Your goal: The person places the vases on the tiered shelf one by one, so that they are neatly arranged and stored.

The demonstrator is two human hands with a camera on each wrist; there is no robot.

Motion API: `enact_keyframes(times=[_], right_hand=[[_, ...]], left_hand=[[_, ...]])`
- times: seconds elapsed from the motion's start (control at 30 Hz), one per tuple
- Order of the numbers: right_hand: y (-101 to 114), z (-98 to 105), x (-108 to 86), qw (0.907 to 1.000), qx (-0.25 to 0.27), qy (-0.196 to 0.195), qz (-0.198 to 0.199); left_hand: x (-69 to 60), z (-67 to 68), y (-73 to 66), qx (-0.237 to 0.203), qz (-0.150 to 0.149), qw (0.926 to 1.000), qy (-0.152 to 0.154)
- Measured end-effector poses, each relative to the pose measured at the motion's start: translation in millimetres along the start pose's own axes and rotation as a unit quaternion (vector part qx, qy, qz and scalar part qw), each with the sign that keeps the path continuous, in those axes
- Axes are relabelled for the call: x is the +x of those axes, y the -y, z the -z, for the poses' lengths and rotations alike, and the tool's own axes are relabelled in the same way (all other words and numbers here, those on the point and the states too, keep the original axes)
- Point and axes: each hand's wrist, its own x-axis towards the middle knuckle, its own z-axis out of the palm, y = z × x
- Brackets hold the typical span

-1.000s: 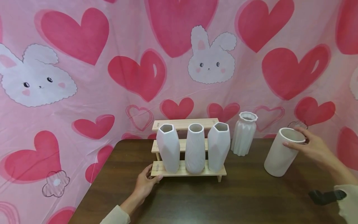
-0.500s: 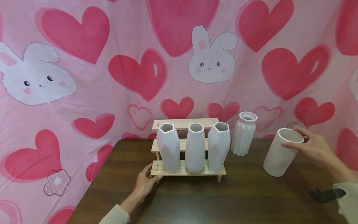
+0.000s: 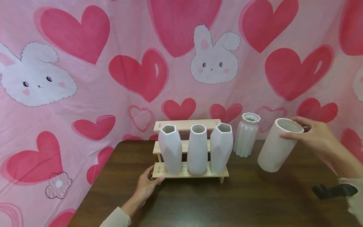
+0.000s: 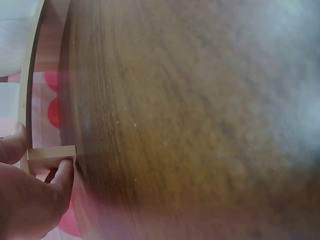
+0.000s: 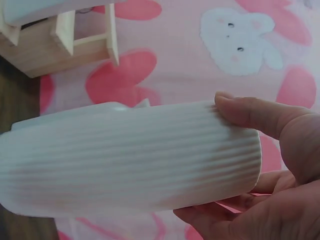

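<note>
My right hand [image 3: 317,134] grips a ribbed white cylindrical vase [image 3: 279,145] near its rim, thumb on one side and fingers on the other. The vase tilts, and its base appears raised off the table. Its vertical ribs show in the right wrist view, where the vase [image 5: 135,160] lies across the picture. My left hand [image 3: 147,184] holds the left front corner of a three-step wooden stand [image 3: 182,168], with its fingers about the leg in the left wrist view. Along the lowest step stand a faceted vase [image 3: 171,149], a rounded vase [image 3: 198,149] and another faceted vase [image 3: 221,148], all white.
A fluted white vase [image 3: 246,135] stands on the dark wooden table [image 3: 198,205] between the stand and the held vase. The stand's two upper steps, with the top step [image 3: 187,125] at the back, bear nothing. A pink hanging cloth [image 3: 93,85] with hearts and rabbits closes off the back.
My right hand has raised the cylindrical vase and moved it left, closer to the fluted vase. My left hand and the stand have stayed in place.
</note>
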Motion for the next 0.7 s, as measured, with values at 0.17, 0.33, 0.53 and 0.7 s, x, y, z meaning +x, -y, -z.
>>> enact_keyframes(times=[0.17,0.33,0.53,0.7], right_hand=[[23,9,3.4,0.9998,-0.013,0.011,0.012],[43,17,8.2,0.999,-0.033,0.018,0.025],[64,23,13.9,0.9987,-0.029,0.016,0.04],[83,27,19.4,0.9987,-0.009,0.035,0.036]], left_hand=[[-0.4,0.8,-1.6,0.005,0.001,1.0,0.004],[-0.9,1.8,-3.3,-0.001,-0.001,1.0,0.004],[-0.3,1.0,-2.6,-0.001,0.002,1.0,0.004],[-0.6,1.2,-2.1,0.004,0.0,1.0,0.002]])
